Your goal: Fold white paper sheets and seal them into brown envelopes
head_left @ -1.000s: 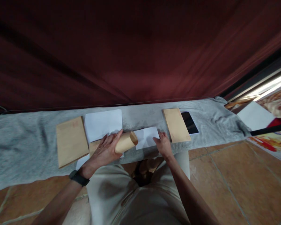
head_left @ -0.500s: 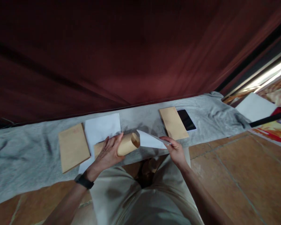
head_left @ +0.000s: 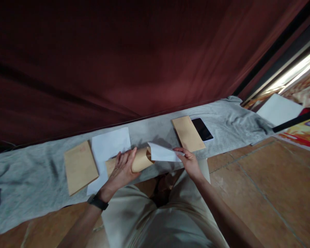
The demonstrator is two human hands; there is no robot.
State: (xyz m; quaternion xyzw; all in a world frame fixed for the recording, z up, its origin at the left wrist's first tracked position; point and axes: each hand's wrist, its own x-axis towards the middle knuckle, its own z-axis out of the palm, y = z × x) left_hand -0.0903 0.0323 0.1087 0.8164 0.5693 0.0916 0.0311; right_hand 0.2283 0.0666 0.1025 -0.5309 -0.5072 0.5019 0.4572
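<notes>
My left hand point(head_left: 124, 168) is wrapped over a brown paper envelope point(head_left: 142, 160), whose mouth bulges open toward the right. A folded white sheet of paper point(head_left: 164, 153) is pinched in my right hand point(head_left: 188, 162). Its left end sits at the envelope's mouth, apparently just inside the edge. Under and behind my left hand lie white paper sheets point(head_left: 111, 143). To their left is a stack of brown envelopes point(head_left: 80, 168). Beyond my right hand lies another brown envelope point(head_left: 188, 133), partly over a dark-screened phone point(head_left: 202, 129).
A grey cloth point(head_left: 36, 175) covers the long narrow surface before me. Behind it rises a dark red curtain-like sheet point(head_left: 150, 69). Tiled floor point(head_left: 260, 175) shows at the right, with a white flat item point(head_left: 280, 109) and a colourful printed package point(head_left: 303, 132) beyond.
My right hand has moved slightly left, bringing the folded paper's end from beside the envelope's mouth to its edge. My left hand still holds the envelope. The view has shifted a little.
</notes>
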